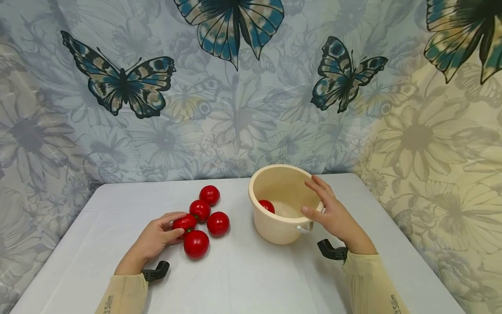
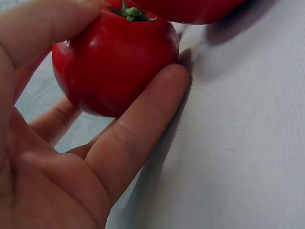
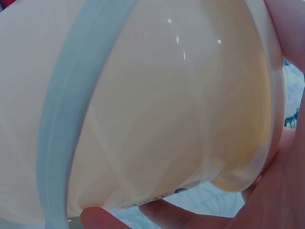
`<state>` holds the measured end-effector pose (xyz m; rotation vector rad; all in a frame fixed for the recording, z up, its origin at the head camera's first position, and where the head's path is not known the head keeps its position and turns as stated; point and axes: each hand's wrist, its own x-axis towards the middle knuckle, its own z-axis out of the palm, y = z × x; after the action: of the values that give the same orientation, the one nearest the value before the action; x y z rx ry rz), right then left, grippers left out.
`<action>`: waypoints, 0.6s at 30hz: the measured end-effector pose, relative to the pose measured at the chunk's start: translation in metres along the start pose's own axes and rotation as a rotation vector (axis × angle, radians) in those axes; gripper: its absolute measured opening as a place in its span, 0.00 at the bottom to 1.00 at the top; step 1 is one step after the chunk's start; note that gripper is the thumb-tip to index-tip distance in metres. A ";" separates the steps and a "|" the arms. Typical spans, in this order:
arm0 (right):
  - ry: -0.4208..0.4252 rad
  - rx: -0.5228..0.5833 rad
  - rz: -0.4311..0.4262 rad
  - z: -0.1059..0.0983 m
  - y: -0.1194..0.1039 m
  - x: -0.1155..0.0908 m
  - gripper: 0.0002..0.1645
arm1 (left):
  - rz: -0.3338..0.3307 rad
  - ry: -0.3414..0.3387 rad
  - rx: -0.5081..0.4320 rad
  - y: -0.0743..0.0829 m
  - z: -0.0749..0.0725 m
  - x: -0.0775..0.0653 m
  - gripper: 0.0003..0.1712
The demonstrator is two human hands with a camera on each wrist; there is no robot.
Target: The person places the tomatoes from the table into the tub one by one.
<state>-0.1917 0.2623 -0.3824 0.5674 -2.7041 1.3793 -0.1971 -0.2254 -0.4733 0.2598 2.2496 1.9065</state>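
Note:
My left hand [image 1: 157, 235] holds a red tomato [image 1: 183, 223] at the left of the table, thumb on one side and fingers round the other. In the left wrist view that tomato [image 2: 114, 62] shows a green stem, and a fingertip lies between it and the white cloth. Several more tomatoes sit close by, among them a front one [image 1: 196, 244] and a back one [image 1: 209, 195]. My right hand [image 1: 333, 216] grips the rim of a cream plastic bucket [image 1: 274, 229], its thumb over the near edge. One tomato [image 1: 266, 206] lies inside the bucket.
A white cloth covers the table [image 1: 235, 279]. Behind it hangs a floral backdrop [image 1: 243, 122] with butterflies, close to the table's back edge. A pale handle [image 3: 71, 109] crosses the bucket's outer wall in the right wrist view. Black wrist mounts [image 1: 331, 250] sit at both cuffs.

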 end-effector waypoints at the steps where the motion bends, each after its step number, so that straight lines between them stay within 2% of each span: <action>1: 0.000 0.000 0.000 0.000 0.000 0.000 0.47 | 0.002 0.004 0.002 -0.001 -0.001 0.000 0.29; 12: -0.004 0.008 -0.004 0.001 0.000 0.000 0.46 | -0.009 0.057 -0.129 -0.002 -0.013 -0.004 0.31; 18: 0.000 0.010 0.000 0.000 0.001 0.000 0.46 | -0.031 0.086 -0.138 -0.002 -0.015 -0.004 0.32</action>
<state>-0.1922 0.2628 -0.3837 0.5686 -2.6985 1.3939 -0.1967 -0.2415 -0.4728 0.1255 2.1479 2.0826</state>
